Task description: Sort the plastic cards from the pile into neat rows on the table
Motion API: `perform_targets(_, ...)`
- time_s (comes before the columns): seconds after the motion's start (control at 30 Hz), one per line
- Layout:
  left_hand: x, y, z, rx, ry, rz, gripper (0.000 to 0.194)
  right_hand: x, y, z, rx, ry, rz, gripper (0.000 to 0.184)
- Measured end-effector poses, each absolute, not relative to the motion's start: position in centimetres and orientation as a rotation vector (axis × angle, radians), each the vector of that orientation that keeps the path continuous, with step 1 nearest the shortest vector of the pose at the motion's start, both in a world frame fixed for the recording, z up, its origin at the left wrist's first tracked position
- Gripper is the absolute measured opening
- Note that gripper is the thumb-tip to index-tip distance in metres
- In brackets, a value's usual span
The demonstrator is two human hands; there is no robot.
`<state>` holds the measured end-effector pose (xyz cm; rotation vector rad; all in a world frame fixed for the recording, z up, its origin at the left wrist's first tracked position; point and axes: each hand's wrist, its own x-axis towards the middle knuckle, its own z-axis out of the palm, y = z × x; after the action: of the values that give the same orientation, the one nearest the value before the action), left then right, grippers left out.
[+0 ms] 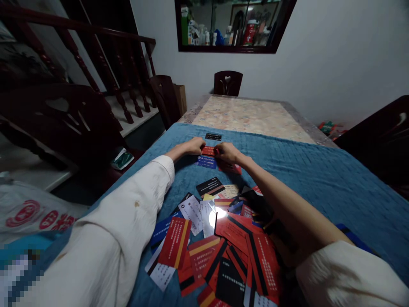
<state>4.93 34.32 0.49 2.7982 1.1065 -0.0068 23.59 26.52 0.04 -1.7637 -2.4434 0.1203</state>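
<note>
Your left hand point(193, 146) and right hand point(228, 152) pinch the red card point(208, 151) from opposite ends, between the black card point(213, 137) and the blue card point(206, 162).

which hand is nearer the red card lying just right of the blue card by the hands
Right. The right hand is just beyond the red card; the left hand is farther off to the left, near the blue card.

Dim light; pale wall point(319, 55) with dark-framed opening point(226, 49); wooden railing point(79, 26) left; dark chairs point(236, 83) around table point(249, 113).
</note>
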Motion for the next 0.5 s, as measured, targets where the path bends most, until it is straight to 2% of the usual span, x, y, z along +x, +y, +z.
perform_targets(0.23,4.91,34.48,0.39,2.811,1.104,-0.057,0.035,23.53,26.39,0.05,-1.748,-2.478,0.125,0.025)
perform_targets(0.5,4.91,34.12,0.55,2.859,1.057,-0.076,0.026,23.68,26.38,-0.06,-1.736,-2.491,0.101,0.029)
